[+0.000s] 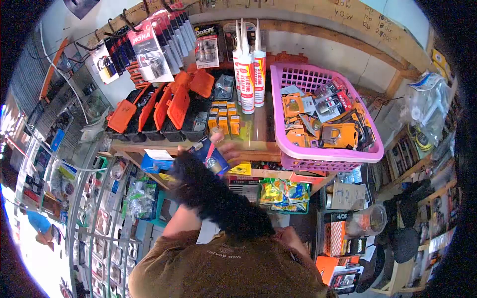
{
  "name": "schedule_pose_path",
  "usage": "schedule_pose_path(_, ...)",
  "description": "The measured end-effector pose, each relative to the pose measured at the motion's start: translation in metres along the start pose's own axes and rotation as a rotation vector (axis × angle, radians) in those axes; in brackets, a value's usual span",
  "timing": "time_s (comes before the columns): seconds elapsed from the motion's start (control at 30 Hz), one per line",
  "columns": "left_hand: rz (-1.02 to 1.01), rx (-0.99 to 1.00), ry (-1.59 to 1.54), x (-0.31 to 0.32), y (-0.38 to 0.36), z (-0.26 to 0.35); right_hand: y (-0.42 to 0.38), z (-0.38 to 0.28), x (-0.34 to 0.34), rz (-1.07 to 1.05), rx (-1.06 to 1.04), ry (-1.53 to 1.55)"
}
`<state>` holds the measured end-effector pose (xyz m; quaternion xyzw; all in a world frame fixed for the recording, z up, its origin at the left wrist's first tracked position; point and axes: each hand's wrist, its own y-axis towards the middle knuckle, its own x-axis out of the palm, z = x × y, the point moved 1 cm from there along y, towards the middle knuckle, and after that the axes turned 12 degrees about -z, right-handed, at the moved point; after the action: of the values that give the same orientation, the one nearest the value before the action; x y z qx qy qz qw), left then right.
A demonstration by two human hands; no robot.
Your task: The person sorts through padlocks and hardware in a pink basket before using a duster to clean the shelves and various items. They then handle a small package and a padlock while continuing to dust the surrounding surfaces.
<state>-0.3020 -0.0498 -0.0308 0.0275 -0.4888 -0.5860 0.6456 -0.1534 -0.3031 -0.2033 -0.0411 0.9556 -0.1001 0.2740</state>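
My left hand [228, 151] holds a blue carded padlock pack [210, 158] up in front of the wooden shelf, with its fingers around the pack's edges. A dark fuzzy shape [218, 203] covers the wrist and part of the pack. Low on the right side of the brown shirt, my right hand [287, 235] shows only in part; its fingers are hidden. Just beyond the pack stand small yellow-orange boxes [223, 119]. Black bins with orange lids [179, 107] are to their left. A pink basket [328, 153] of carded padlocks [339, 135] sits to the right.
Silicone sealant tubes [246, 82] stand upright on the shelf. Carded goods [149, 54] hang from hooks at upper left. Glass display racks [99, 223] line the left side. Boxes [343, 273] and a clear plastic tub [370, 220] are at lower right. Another person [42, 228] appears far left.
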Motion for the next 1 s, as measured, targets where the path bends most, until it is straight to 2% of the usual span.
schedule_pose_path(0.03,0.089,-0.007,0.001,-0.001,-0.005,0.003,0.004,-0.010,-0.001,-0.001,-0.003,-0.006)
schedule_pose_path(0.07,0.475,0.187,-0.113,0.025,-0.001,0.000,0.008,-0.032,-0.006,0.185,-0.045,0.177)
schedule_pose_path(0.1,0.474,0.173,-0.140,0.024,-0.003,0.001,0.008,-0.043,-0.009,0.367,-0.085,0.360)
schedule_pose_path(0.13,0.476,0.158,-0.167,0.022,-0.006,0.001,0.008,-0.021,-0.004,0.359,-0.083,0.355)
schedule_pose_path(0.2,0.202,0.134,-0.081,0.018,-0.004,0.000,0.011,0.039,0.019,-0.015,0.017,-0.178)
schedule_pose_path(0.23,0.190,0.024,-0.050,-0.009,-0.013,-0.001,0.008,0.024,0.015,-0.014,0.013,-0.179)
schedule_pose_path(0.27,0.187,0.029,-0.043,-0.003,-0.012,0.001,0.002,-0.001,0.004,0.034,0.089,-0.016)
schedule_pose_path(0.3,0.331,0.115,-0.140,0.014,-0.007,0.004,0.000,-0.015,-0.003,0.079,0.166,0.146)
schedule_pose_path(0.33,0.479,0.202,-0.240,0.029,-0.004,0.005,0.002,-0.012,-0.002,0.075,0.166,0.139)
schedule_pose_path(0.37,0.302,0.206,-0.280,0.032,-0.005,0.005,0.006,-0.006,0.002,0.039,0.205,0.047)
schedule_pose_path(0.4,0.310,0.211,-0.284,0.022,-0.010,0.003,0.005,-0.001,0.006,0.002,0.246,-0.044)
schedule_pose_path(0.43,0.337,0.090,-0.061,0.006,-0.017,-0.001,0.002,0.000,0.008,-0.003,0.251,-0.043)
schedule_pose_path(0.47,0.353,-0.034,0.162,-0.006,-0.021,-0.001,-0.001,0.001,0.007,-0.005,0.105,-0.010)
schedule_pose_path(0.5,0.052,0.042,0.028,-0.002,-0.019,0.004,-0.001,0.001,0.005,-0.003,-0.044,0.018)
schedule_pose_path(0.53,0.045,0.044,0.028,0.004,-0.016,0.004,-0.001,0.000,0.004,0.002,-0.046,0.014)
schedule_pose_path(0.6,0.383,0.212,-0.316,0.031,-0.008,0.007,-0.003,-0.003,0.001,0.151,0.042,-0.057)
schedule_pose_path(0.67,0.303,0.229,-0.350,0.011,-0.016,0.005,-0.005,0.002,0.001,0.225,0.082,-0.096)
schedule_pose_path(0.73,0.060,0.039,-0.057,-0.013,-0.025,0.005,-0.002,0.012,0.008,-0.079,-0.021,-0.068)
schedule_pose_path(0.77,0.050,0.013,0.005,-0.003,-0.024,0.010,-0.007,-0.011,0.000,0.016,-0.099,-0.047)
schedule_pose_path(0.8,0.052,0.013,0.005,0.010,-0.023,0.013,-0.007,-0.030,-0.004,0.014,-0.098,-0.046)
schedule_pose_path(0.87,0.402,0.220,-0.304,0.026,-0.022,0.013,-0.007,-0.051,-0.009,0.158,0.053,0.064)
schedule_pose_path(0.9,0.389,0.237,-0.346,0.027,-0.023,0.012,-0.007,-0.024,0.000,0.152,0.054,0.060)
schedule_pose_path(0.93,0.392,0.241,-0.344,0.020,-0.028,0.011,-0.004,0.024,0.019,0.008,0.043,0.027)
schedule_pose_path(0.97,0.278,0.185,-0.206,0.015,-0.031,0.011,-0.001,0.023,0.023,-0.135,0.029,-0.005)
schedule_pose_path(1.0,0.163,0.127,-0.067,0.012,-0.033,0.012,-0.001,0.022,0.023,-0.138,0.024,-0.004)
